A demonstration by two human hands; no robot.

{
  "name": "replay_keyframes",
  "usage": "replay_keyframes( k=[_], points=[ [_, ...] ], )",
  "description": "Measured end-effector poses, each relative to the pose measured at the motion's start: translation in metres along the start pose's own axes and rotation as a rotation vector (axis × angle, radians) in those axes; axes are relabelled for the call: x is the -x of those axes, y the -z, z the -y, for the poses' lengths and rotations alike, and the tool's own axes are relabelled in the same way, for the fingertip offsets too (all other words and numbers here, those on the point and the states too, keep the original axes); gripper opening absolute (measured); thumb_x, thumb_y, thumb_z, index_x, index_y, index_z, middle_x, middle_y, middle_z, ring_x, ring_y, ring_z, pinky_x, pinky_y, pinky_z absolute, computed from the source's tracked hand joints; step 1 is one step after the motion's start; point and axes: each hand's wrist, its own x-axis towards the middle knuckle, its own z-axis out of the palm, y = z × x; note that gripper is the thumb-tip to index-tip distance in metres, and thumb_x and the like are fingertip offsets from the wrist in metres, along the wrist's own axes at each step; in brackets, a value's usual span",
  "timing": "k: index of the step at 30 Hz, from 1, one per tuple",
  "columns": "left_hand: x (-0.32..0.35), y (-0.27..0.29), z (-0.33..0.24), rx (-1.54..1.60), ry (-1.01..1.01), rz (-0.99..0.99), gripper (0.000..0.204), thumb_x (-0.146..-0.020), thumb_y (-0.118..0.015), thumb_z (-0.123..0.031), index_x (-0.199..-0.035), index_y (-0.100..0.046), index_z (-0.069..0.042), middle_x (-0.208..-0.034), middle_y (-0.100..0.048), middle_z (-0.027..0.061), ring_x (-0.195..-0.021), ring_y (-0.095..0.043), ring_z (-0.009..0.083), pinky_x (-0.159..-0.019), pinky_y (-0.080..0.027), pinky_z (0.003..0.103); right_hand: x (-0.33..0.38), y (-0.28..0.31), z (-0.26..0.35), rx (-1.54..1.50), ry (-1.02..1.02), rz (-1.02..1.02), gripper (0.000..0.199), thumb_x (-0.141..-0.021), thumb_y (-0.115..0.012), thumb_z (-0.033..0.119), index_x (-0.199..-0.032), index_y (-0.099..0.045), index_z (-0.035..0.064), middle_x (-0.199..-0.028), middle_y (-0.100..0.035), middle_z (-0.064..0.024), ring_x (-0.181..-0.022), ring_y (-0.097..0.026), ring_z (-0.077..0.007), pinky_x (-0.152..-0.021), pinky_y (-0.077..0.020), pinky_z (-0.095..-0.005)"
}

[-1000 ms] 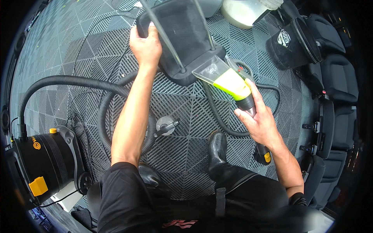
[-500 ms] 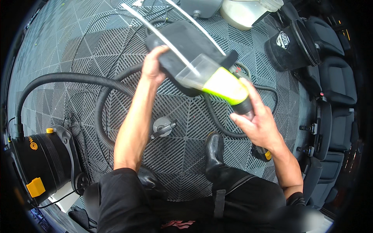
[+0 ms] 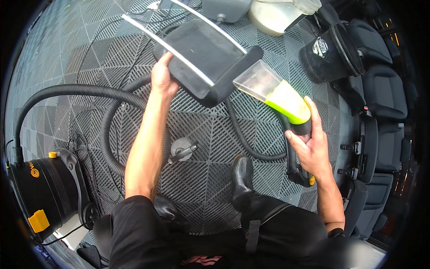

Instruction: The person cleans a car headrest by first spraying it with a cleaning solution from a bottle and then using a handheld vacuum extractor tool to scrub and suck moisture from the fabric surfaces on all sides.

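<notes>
My left hand [image 3: 164, 77] grips a black car headrest [image 3: 206, 47] by its near left side, thumb over the edge. Its two metal posts point to the far left, and its padded end faces my right hand. In my right hand [image 3: 312, 145] is a vacuum extraction nozzle [image 3: 288, 102] with a clear flared head and a lime-green body; the fingers wrap round its dark neck. The nozzle's wide mouth is close beside the headrest's padded end; whether they touch I cannot tell. A black hose [image 3: 255, 152] curves over the floor below the headrest.
A black vacuum cleaner [image 3: 51, 188] with yellow latches stands at the left, its ribbed hose [image 3: 67, 89] looping over the tiled floor. A round grey tool [image 3: 182, 149] lies between my boots and the headrest. A black bucket [image 3: 327, 58], a whitish container [image 3: 268, 20] and car seats [image 3: 383, 94] are at the right.
The nozzle has moved right and toward me, off the headrest's face to beside its padded end. My left hand and the headrest have shifted slightly left.
</notes>
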Motion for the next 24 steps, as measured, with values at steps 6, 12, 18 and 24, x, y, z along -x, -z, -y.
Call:
replay_keyframes(
  k=[6,12,18,24],
  points=[
    [-0.001,0.000,-0.021,-0.039,-0.075,-0.028,0.033,-0.102,-0.057,-0.023,-0.125,-0.059,0.001,-0.109,-0.069,0.0134,-0.098,-0.069,0.0270,-0.090,-0.058,0.043,-0.008,-0.011,0.009,0.153,0.077,-0.028,0.088,-0.087,-0.076,0.008,-0.159,-0.025,0.0069,-0.127,-0.066,-0.0259,-0.106,-0.072,-0.0394,-0.090,-0.0586,-0.0429],
    [0.004,-0.004,-0.023,-0.044,-0.049,-0.055,0.034,-0.102,-0.056,-0.026,-0.124,-0.060,0.000,-0.108,-0.069,0.0126,-0.098,-0.069,0.0274,-0.091,-0.059,0.043,-0.005,-0.026,0.005,0.218,0.137,-0.047,0.087,-0.086,-0.076,0.010,-0.158,-0.027,0.0068,-0.124,-0.067,-0.0268,-0.096,-0.074,-0.0403,-0.082,-0.0605,-0.0441],
    [0.025,-0.005,-0.004,0.048,0.002,0.042,0.028,-0.096,-0.062,-0.023,-0.117,-0.064,-0.004,-0.107,-0.070,0.0126,-0.099,-0.069,0.0271,-0.091,-0.058,0.044,-0.005,-0.019,0.007,0.066,-0.006,0.005,0.088,-0.086,-0.077,0.007,-0.158,-0.027,0.0073,-0.126,-0.067,-0.0250,-0.099,-0.075,-0.0339,-0.083,-0.0607,-0.0400],
    [0.053,-0.018,0.018,0.149,0.146,0.112,0.031,-0.090,-0.066,-0.013,-0.118,-0.062,-0.002,-0.106,-0.068,0.0120,-0.095,-0.069,0.0259,-0.091,-0.058,0.043,-0.004,-0.013,0.013,0.023,0.035,-0.011,0.091,-0.085,-0.081,0.011,-0.158,-0.027,0.0077,-0.133,-0.063,-0.0258,-0.100,-0.075,-0.0291,-0.090,-0.0596,-0.0375]
  ],
)
